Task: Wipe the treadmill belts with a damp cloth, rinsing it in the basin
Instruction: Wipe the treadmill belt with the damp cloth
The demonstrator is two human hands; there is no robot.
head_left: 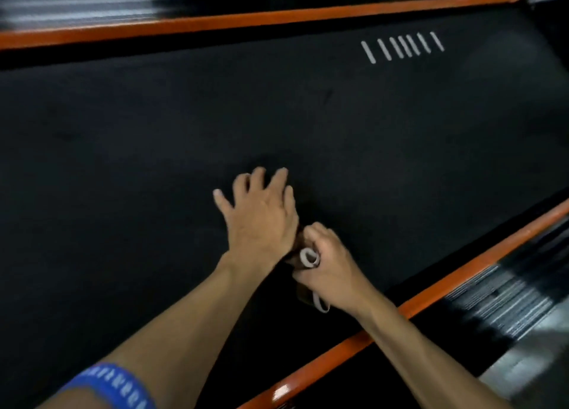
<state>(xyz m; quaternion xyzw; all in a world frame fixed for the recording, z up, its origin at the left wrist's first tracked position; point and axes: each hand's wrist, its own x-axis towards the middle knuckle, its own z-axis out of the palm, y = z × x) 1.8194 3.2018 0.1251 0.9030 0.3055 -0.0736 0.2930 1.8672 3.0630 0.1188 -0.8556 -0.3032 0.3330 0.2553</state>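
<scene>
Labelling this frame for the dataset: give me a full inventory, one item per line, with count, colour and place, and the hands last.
treadmill belt: 1, black, fills the middle of the view
white marks: a row of short white bars (count blurred), on the belt, upper right
far side rail: 1, orange, along the top edge of the belt
near side rail: 1, orange, along the lower right edge of the belt
ribbed footplates: dark with pale streaks, outside the rails, blurred
cloth: 1, dark with a pale edge, bunched on the belt between the hands
wristband: 1, blue, on the left forearm, bottom left
left hand: 1, fingers spread, flat on the belt
right hand: 1, fingers curled round the cloth
</scene>
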